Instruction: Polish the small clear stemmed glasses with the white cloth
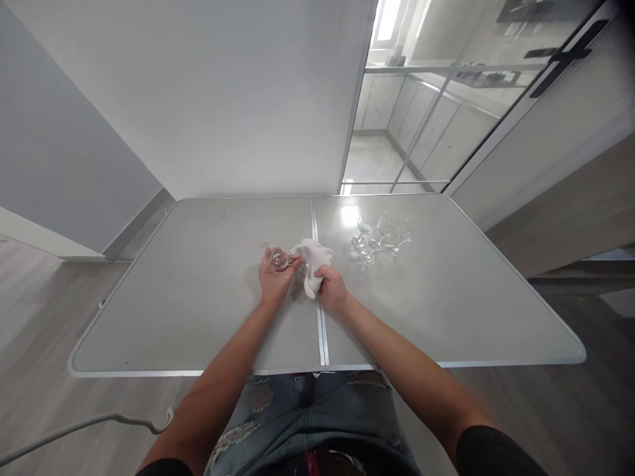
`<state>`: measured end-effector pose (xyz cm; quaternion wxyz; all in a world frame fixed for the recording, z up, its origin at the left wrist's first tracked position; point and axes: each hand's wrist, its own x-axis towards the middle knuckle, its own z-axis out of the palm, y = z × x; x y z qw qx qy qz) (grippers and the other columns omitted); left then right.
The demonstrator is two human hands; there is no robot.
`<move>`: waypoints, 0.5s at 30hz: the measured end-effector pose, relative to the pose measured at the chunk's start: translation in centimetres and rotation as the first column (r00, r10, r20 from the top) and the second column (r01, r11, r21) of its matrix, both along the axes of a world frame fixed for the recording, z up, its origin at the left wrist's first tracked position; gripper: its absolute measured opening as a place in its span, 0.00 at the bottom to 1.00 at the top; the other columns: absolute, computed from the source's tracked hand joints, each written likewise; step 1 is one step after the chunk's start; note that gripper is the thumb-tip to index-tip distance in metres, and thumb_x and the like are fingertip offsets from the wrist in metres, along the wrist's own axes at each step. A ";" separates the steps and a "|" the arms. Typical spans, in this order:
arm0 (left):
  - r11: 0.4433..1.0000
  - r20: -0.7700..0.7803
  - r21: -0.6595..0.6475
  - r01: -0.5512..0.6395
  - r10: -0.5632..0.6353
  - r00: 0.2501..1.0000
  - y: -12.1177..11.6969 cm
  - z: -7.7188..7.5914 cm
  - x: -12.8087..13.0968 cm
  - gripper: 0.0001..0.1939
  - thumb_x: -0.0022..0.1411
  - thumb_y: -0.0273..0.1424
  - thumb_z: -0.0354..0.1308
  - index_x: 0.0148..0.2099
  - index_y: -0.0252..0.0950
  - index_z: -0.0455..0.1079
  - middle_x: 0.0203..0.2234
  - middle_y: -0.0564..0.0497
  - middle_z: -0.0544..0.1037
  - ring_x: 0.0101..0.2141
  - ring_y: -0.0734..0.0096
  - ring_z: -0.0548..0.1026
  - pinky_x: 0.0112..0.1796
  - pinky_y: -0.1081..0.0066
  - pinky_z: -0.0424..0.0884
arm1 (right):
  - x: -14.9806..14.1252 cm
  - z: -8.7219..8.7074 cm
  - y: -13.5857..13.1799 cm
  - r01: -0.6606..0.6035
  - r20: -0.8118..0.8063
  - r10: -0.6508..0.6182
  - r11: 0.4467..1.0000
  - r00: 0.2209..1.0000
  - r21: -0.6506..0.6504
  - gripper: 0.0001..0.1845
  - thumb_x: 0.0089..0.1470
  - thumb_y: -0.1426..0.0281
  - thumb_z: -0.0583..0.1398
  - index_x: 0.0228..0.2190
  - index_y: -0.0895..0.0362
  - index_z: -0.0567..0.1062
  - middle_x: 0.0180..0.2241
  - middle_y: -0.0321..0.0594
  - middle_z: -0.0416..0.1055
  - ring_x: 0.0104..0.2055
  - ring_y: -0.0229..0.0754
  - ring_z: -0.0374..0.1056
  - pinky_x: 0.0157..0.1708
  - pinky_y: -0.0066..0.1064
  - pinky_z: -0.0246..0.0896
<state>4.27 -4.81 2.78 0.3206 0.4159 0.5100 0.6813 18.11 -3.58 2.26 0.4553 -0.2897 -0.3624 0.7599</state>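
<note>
Left hand [275,281] and right hand [333,287] are close together over the middle of the table [446,317], about midway between its far and near edges, each with its forearm reaching in across the near edge. On this long, round-cornered table a metal seam [322,330] runs from far edge to near edge. To the right of the seam, nearer the far edge than the near one, clear stemmed glasses [367,258] form a tight cluster; they overlap too much to count surely. White cloth [313,254] lies bunched between the hands, over the seam, and just to its left is the held glass [280,260], tilted well over, its rounded part towards the table's left edge and its other end towards the cloth. What I take to be the step, wiping with the cloth, would go best with the left grip firm but light, the cloth folded round the glass without pulling at it, and any turning done gently, since a thin stem could snap under a twist. Working low over the table, well apart from the cluster, also seems wise. As for the hands, the left is partly curled, fingers and thumb closed about the glass with its fingertips reaching the cloth; the right is nearly a fist, gripping the cloth's right side. Whether its fingers touch glass through the folds I cannot tell.
</note>
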 end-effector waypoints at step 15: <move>0.998 0.208 -0.036 0.060 -0.052 0.977 0.4 -1.1 -0.3 0.27 0.43 0.35 0.76 0.42 0.37 0.67 0.26 0.54 0.81 0.27 0.68 0.81 0.31 0.71 0.77 | -0.1 0.2 -0.5 -0.061 0.371 -0.215 0.793 0.903 0.607 0.20 0.64 0.61 0.56 0.56 0.52 0.67 0.52 0.46 0.66 0.56 0.48 0.62 0.61 0.43 0.56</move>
